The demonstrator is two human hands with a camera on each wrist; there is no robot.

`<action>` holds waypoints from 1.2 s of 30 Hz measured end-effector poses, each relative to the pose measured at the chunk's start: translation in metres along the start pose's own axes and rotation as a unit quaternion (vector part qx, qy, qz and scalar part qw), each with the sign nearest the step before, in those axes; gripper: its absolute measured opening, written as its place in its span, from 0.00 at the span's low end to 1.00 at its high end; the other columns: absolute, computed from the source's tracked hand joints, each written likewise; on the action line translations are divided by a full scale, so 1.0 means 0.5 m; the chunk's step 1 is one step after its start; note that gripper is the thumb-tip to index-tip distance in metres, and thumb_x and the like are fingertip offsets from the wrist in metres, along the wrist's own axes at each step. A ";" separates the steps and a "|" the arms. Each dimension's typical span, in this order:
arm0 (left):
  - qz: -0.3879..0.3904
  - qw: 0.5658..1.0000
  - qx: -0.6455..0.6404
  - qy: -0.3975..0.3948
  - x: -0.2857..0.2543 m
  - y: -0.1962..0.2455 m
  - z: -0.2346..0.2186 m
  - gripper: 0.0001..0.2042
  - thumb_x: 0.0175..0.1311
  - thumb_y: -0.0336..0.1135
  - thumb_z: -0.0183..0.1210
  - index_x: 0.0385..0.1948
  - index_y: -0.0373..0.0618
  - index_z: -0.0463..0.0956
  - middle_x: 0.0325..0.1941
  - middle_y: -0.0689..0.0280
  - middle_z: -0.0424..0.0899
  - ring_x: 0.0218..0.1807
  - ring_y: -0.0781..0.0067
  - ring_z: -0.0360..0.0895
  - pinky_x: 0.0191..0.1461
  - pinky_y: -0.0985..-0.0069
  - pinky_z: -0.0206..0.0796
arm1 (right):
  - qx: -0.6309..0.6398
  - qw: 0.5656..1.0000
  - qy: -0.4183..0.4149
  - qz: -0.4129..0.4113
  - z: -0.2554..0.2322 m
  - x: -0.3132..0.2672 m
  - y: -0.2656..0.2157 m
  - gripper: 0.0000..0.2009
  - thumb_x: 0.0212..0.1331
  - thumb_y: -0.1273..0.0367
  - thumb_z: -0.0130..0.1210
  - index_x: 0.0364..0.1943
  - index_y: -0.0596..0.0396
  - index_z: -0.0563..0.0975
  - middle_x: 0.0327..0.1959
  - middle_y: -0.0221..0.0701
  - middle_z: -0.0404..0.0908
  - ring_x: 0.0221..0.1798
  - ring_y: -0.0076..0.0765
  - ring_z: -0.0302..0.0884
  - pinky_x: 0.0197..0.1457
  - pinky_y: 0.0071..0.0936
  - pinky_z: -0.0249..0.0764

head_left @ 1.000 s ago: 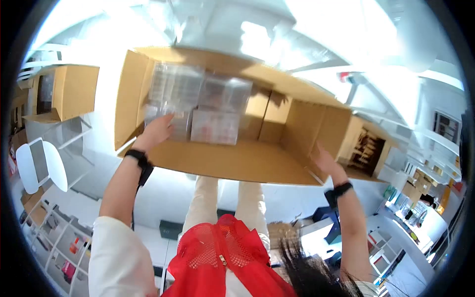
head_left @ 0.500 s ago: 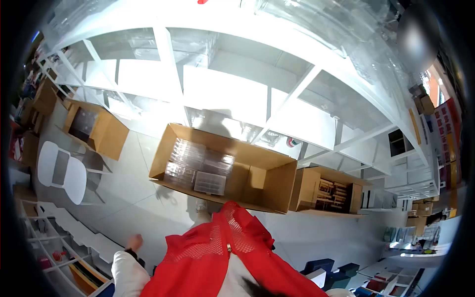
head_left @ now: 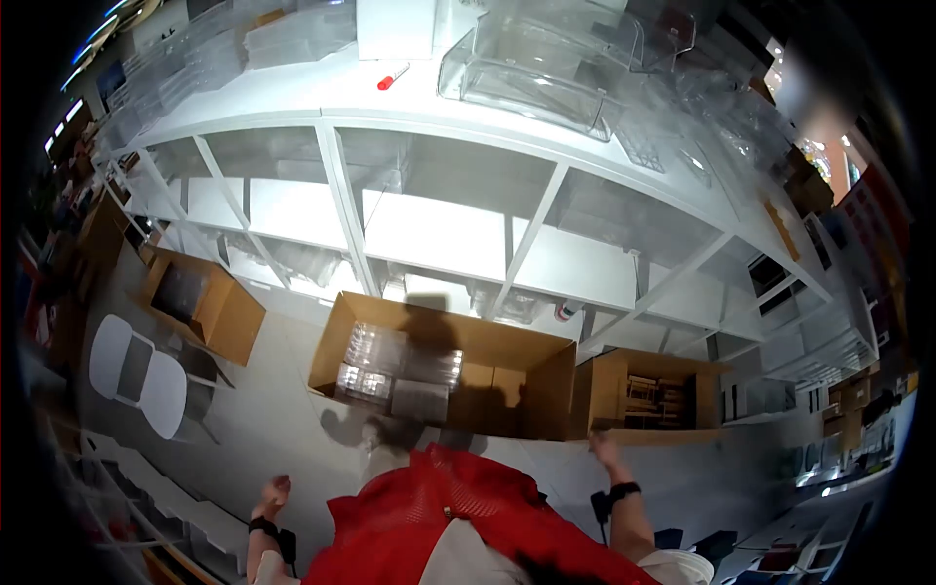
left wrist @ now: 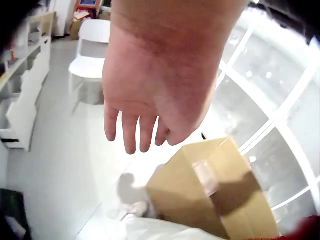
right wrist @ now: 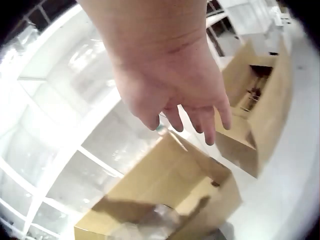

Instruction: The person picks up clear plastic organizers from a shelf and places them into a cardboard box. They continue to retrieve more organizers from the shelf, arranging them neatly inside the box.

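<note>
1. Both hands are off the long cardboard box (head_left: pixel 546 385); a second ago the left was over its contents and the right at its right end.
2. The left hand (head_left: pixel 273 495) now hangs well apart from the box, fingers loose and nearly straight, holding nothing.
3. The right hand (head_left: pixel 603 448) holds nothing either, its fingers relaxed and spread; the head view sets it against the near edge of the smaller box (head_left: pixel 651 436), but contact seems unlikely.
4. The box sits on the floor before the white shelf (head_left: pixel 439 229), with clear plastic cases (head_left: pixel 421 400) grouped toward its left end.
5. So, as I judge it, handling has paused, with the cases inside the box.
</note>
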State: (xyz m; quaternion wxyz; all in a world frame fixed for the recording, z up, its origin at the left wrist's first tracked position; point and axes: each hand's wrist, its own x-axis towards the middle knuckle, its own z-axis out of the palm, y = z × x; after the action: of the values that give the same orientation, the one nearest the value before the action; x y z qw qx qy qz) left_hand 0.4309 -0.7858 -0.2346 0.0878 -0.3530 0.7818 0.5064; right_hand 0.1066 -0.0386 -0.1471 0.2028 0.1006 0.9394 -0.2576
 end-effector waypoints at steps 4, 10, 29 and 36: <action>0.050 0.986 0.156 0.007 -0.004 0.305 -0.069 0.14 0.59 0.34 0.46 0.44 0.36 0.70 0.41 0.54 0.77 0.42 0.61 0.75 0.45 0.72 0.65 | 0.115 0.966 0.135 -0.188 -0.158 0.078 -0.328 0.18 0.58 0.62 0.46 0.46 0.60 0.71 0.32 0.43 0.77 0.35 0.36 0.75 0.41 0.25 0.68; 0.078 0.988 0.111 -0.079 -0.020 0.413 -0.154 0.15 0.59 0.32 0.48 0.47 0.38 0.68 0.43 0.57 0.77 0.44 0.70 0.73 0.48 0.77 0.63 | 0.256 0.910 0.037 -0.325 -0.150 0.088 -0.781 0.17 0.59 0.65 0.47 0.48 0.60 0.69 0.41 0.35 0.76 0.44 0.25 0.72 0.48 0.19 0.65; 0.032 0.990 -0.009 0.135 0.088 0.199 -0.794 0.13 0.61 0.31 0.47 0.46 0.37 0.68 0.43 0.55 0.77 0.45 0.69 0.74 0.48 0.78 0.63 | 0.112 0.899 -0.278 -0.319 0.449 -0.023 -1.403 0.26 0.60 0.59 0.46 0.57 0.63 0.59 0.51 0.39 0.68 0.45 0.30 0.71 0.50 0.23 0.64; 0.047 0.996 -0.031 0.069 0.290 0.242 -0.854 0.14 0.61 0.31 0.47 0.48 0.38 0.67 0.45 0.57 0.75 0.45 0.71 0.73 0.48 0.78 0.62 | 0.188 0.928 -0.043 -0.319 0.446 0.134 -1.623 0.30 0.57 0.60 0.48 0.59 0.62 0.53 0.58 0.46 0.60 0.49 0.39 0.69 0.53 0.28 0.63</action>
State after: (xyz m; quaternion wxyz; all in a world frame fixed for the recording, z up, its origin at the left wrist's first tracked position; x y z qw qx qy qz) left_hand 0.3406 -1.1886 -0.0167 -0.0014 -0.3529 0.7856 0.5081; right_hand -0.1181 -0.8373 0.0083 0.1278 -0.1793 0.8464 -0.4850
